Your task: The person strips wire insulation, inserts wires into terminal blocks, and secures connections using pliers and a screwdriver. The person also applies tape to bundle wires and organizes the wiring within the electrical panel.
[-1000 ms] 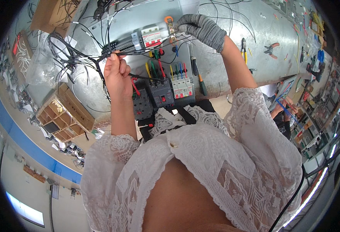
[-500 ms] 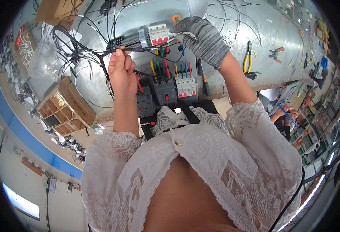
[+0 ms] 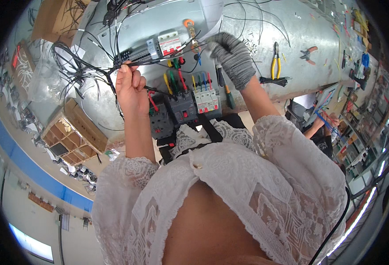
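My bare left hand (image 3: 131, 86) pinches a black wire harness (image 3: 115, 67) where its wires branch, beside a terminal strip (image 3: 137, 54). Several black wires stretch rightward from there toward my right hand (image 3: 234, 59), which wears a grey knitted glove. Its fingers are closed round the wire ends; the exact grip is partly hidden. Between the hands, a white breaker with red switches (image 3: 169, 43) sits on a metal panel (image 3: 159, 21). A metal bar with an orange end (image 3: 190, 28) lies right of that breaker. Nearer me are a dark breaker (image 3: 184, 108) and a white breaker row (image 3: 207, 101).
Yellow-handled pliers (image 3: 276, 64), red-handled cutters (image 3: 308, 55) and a bundle of black ties (image 3: 275, 81) lie right on the metal bench. A green-handled screwdriver (image 3: 229, 95) is below my gloved hand. A divided wooden box (image 3: 73, 134) stands left. Another person's hands (image 3: 329, 121) show far right.
My gloved right hand has drawn rightward from the white breaker, uncovering the metal bar with the orange end. My left hand keeps its pinch on the harness. The whole view has shifted slightly.
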`<state>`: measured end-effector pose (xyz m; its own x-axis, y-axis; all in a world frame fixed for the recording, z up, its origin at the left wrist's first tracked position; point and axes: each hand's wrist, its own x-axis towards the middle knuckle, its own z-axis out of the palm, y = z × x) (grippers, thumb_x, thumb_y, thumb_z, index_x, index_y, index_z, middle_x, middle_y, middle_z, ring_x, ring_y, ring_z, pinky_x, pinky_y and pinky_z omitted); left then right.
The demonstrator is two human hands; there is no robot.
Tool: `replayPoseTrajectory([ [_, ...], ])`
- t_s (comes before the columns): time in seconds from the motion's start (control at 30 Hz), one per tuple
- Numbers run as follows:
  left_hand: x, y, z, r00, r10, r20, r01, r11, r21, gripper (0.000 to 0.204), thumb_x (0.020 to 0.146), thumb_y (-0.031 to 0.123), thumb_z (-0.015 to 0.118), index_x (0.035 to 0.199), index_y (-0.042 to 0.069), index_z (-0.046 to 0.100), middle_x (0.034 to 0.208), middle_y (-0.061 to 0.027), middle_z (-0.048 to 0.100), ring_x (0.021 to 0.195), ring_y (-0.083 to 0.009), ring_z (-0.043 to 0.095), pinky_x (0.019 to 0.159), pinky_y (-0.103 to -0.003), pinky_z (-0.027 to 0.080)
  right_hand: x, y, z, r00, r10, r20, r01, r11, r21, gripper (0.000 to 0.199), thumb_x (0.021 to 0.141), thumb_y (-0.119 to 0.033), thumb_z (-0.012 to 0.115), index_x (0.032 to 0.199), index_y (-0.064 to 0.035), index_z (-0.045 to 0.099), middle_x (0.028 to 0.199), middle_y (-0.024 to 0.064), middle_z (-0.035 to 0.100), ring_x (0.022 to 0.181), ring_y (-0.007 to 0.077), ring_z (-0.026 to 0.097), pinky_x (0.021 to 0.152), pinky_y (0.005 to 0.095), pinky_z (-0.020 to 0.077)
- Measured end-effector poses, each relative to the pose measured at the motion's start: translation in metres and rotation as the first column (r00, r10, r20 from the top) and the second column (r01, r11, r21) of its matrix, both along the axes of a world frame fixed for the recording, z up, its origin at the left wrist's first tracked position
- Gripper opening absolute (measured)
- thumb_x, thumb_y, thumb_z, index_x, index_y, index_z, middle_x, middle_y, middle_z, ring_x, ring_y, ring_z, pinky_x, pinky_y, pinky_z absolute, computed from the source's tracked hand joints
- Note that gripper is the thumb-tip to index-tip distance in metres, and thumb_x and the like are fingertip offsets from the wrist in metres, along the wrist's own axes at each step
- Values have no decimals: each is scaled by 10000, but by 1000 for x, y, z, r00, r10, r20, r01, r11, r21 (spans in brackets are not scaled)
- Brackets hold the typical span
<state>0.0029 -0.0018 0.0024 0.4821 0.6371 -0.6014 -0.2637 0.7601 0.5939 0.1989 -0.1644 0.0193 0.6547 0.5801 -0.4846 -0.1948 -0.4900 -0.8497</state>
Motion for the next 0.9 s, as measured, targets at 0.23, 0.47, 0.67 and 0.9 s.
replayPoseTrajectory([
  [0.23,2,0,2,999,28,20,-27,999,-28,148,949,183,506,962,52,574,834,-16,588,531,-34,328,464,-181,259,2,-1,-14,650,557,517,-387,828,-405,155,858,-168,596,989,-106,652,855,98,661,848,213,623,758,323,487],
  [0.47,5,-3,1,998,61,1,-61,998,-25,136,943,178,516,944,56,576,825,-9,584,529,-36,336,459,-183,261,-15,10,4,838,447,314,-418,895,-158,213,850,-182,620,1035,-81,651,911,119,662,807,224,634,748,303,500],
  [0.67,3,-2,-1,998,48,41,-48,999,-17,164,948,185,504,978,43,581,809,-16,591,533,-37,350,459,-174,283,-7,27,16,868,485,110,-472,873,-126,246,862,-184,623,1055,-33,636,915,108,667,810,189,641,760,291,511],
  [0.9,7,-6,1,996,85,-36,-85,996,-11,136,929,196,547,927,64,582,800,10,551,521,-36,331,458,-184,256,-29,35,1,732,-74,-677,158,985,63,245,794,-180,719,974,-29,649,834,42,652,698,128,600,643,248,512],
])
